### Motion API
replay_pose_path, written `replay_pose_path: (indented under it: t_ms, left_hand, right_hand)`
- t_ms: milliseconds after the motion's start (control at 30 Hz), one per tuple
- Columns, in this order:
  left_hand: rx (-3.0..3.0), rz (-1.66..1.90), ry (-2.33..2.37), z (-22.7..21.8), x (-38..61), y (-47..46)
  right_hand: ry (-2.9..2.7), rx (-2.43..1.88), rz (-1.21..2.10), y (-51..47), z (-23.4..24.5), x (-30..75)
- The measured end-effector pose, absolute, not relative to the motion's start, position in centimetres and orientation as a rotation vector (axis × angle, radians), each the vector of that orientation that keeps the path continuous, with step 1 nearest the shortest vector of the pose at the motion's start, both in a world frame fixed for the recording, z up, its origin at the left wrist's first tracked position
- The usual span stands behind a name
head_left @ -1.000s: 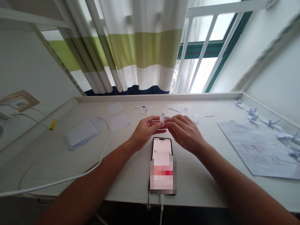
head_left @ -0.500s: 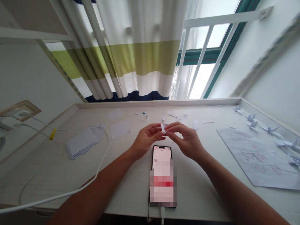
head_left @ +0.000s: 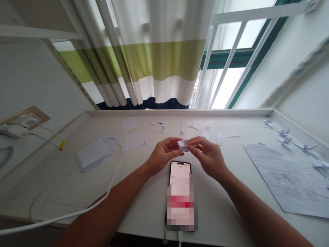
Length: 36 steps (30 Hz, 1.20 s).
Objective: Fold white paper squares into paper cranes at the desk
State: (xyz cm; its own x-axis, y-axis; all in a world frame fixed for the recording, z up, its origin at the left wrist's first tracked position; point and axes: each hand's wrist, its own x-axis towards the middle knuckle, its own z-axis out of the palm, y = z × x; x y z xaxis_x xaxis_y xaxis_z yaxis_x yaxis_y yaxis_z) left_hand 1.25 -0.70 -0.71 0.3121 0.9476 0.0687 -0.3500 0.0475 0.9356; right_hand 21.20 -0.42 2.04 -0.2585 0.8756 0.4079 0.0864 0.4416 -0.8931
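Note:
A small folded piece of white paper (head_left: 183, 146) is held up between my two hands, just above the top end of a phone. My left hand (head_left: 166, 152) pinches its left side, thumb below and fingers curled behind. On the right edge, the thumb and fingertips of my right hand (head_left: 207, 154) are closed on the same paper. Its exact folds are too small to make out. The phone (head_left: 180, 171) lies face up on the white desk below, with a cable at its lower end and part of its screen blurred.
A stack of white paper (head_left: 94, 154) and a loose sheet (head_left: 135, 140) lie left. Paper scraps (head_left: 205, 131) are scattered behind my hands. On the right are a written sheet (head_left: 285, 178) and several folded paper figures (head_left: 284, 133). A white cable (head_left: 113, 183) crosses my left forearm.
More of the folded paper's face shows between my fingers now. My hands have shifted slightly, and the whole view has moved a little.

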Motion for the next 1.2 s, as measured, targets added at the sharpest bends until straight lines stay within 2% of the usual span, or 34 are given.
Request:
replay_pose_path:
  t_ms: [400,700,900,1200]
  left_hand:
    - [1.103,1.178,0.896,0.3,2.0,-1.2]
    - [1.212,1.235,0.984,-0.4,2.2,-1.4]
    - [1.332,1.359,1.003,-0.4,2.5,-1.7]
    - [1.753,1.488,1.113,0.3,1.7,-2.0]
  right_hand:
    - [-1.780,-0.842,0.609,-1.3,1.6,20.0]
    - [-1.823,-1.073,0.738,-1.1,1.1,19.7]
    - [-1.803,-0.985,0.638,-1.1,1.0,19.6]
    - [-2.058,-0.829,0.152,-1.3,0.6,20.5]
